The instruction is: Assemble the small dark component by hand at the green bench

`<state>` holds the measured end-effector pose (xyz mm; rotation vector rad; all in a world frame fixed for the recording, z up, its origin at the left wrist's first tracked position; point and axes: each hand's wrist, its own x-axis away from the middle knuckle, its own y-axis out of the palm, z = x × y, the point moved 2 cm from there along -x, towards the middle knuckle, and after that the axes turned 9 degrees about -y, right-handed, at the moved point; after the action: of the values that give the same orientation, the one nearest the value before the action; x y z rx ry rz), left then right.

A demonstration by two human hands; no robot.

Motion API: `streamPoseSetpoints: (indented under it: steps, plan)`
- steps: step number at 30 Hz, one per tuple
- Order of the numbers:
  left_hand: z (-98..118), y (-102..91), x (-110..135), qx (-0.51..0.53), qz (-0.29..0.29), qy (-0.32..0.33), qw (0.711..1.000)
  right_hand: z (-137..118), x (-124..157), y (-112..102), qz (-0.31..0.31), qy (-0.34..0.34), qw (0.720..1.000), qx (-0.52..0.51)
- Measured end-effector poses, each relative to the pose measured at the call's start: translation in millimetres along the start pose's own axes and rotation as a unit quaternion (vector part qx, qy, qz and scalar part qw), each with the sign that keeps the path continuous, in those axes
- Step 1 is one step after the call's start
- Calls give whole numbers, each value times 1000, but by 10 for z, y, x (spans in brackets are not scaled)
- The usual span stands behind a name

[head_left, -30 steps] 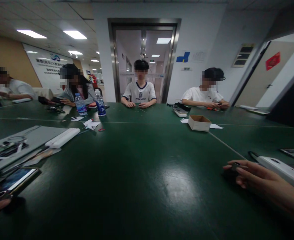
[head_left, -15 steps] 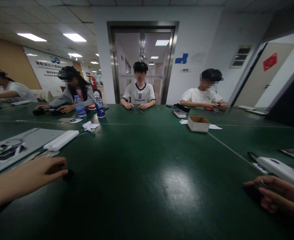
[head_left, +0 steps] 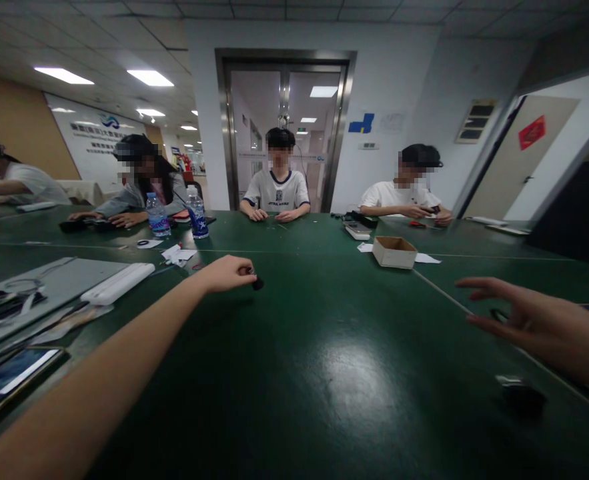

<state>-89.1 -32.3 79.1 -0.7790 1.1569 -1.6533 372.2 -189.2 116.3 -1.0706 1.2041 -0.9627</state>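
Note:
My left hand (head_left: 227, 273) is stretched far out over the green table (head_left: 314, 373), its fingers pinched on a small black part (head_left: 257, 284) held just above the surface. My right hand (head_left: 524, 320) hovers at the right with its fingers spread and nothing in it. Below it, a small dark object (head_left: 519, 395) lies on the table by itself.
A cardboard box (head_left: 395, 252) sits mid-table at the back right. A white power strip (head_left: 117, 283), a grey mat with parts (head_left: 34, 287) and a phone (head_left: 9, 377) lie at the left. Two water bottles (head_left: 197, 213) stand at the back left. Several people sit around the far side.
My left arm has reached forward toward the table's middle with the small black part. My right hand has let go of the dark object, lifted and spread its fingers.

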Motion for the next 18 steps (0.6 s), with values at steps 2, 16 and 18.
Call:
streamPoseSetpoints:
  steps: [2,16,18]
  plan:
    - [80,149,-188,52,4,0,999,-393,-305,-142,-51,-36,997,35]
    - [-288,904,-746,351,33,-60,934,-956,-610,81,-221,-65,973,32]
    - [-344,896,-726,373,42,-80,924,-820,-419,179,-237,-45,970,29]
